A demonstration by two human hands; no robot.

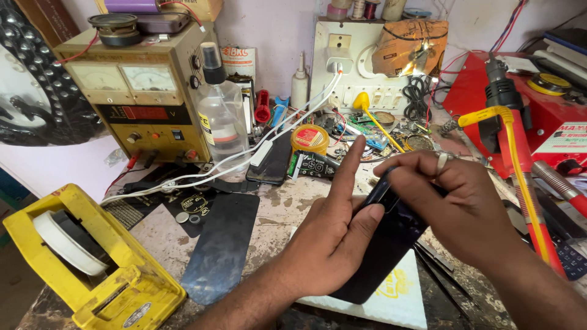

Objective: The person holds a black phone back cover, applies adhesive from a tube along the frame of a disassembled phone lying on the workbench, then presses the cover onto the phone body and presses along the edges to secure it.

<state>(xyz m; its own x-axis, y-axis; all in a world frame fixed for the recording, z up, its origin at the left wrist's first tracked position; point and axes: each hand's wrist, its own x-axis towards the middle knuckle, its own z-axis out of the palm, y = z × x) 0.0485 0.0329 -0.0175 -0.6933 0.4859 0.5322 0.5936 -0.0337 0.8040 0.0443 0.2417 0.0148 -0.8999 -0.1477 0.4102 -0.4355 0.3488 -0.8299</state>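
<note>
Black and glossy, the phone (385, 244) lies tilted over a white foam pad (391, 299) at about five o'clock on the workbench (281, 205), its top end raised toward one o'clock. The left hand (333, 238) clasps it from the nine o'clock side: thumb pressed on the dark glass, forefinger stretched straight up along the edge, the other fingers hidden beneath. The right hand (455, 205), with a ring on one finger, curls over the top end from three o'clock, fingertips pinched at the upper corner; whether it holds a small tool there cannot be made out. The phone's lower end and much of its right side are covered by the hands.

Thin dark tweezers (437, 269) lie just beside the pad at four o'clock. At nine o'clock a flat dark panel (220, 244) rests on the scuffed, stained bench top. Farther off at eight o'clock sits a yellow tape dispenser (92, 263), partly cut off. At eleven o'clock stand a clear spray bottle (221, 116) and a beige bench power supply (137, 91) with two dial meters. A round yellow tin (309, 138) sits at twelve o'clock.
</note>
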